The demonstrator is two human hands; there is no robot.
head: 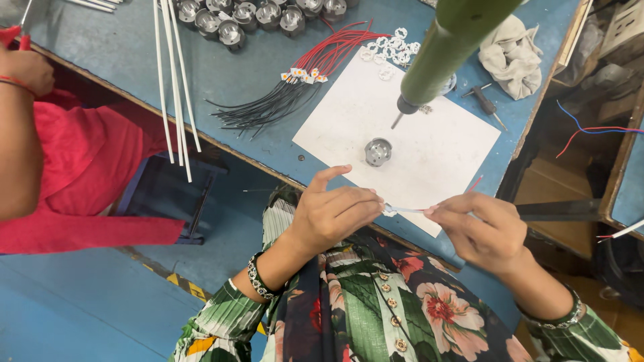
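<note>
I look down from my head camera at a blue workbench [134, 53]. My left hand [332, 214] and right hand [483, 228] meet just above my lap, at the near edge of the bench. Between them I hold a thin pale sleeve [404, 210], pinched at each end: my left thumb and fingertips are closed on one end, my right fingertips closed on the other, where a short red wire end [474, 184] sticks up.

On the bench just beyond my hands lies a white paper sheet [436, 154] with a small round metal housing [378, 151] standing on it. A green powered screwdriver [443, 53] hangs over the sheet, its tip pointing down near the housing but not touching it. Farther back lies a bundle of red and black wires [295, 87], a cluster of small white round boards [391, 50], a row of metal housings [255, 15], long white tubes [174, 87], a crumpled cloth [511, 53] and a hand screwdriver [486, 104]. A co-worker's arm in a red garment [27, 127] is at the far left.

I judge the sleeve could slip from my fingertips because the pinch is so slight, and it would drop to my lap or the floor, since I hold it off the bench edge. Pulling too hard could kink the wire.
</note>
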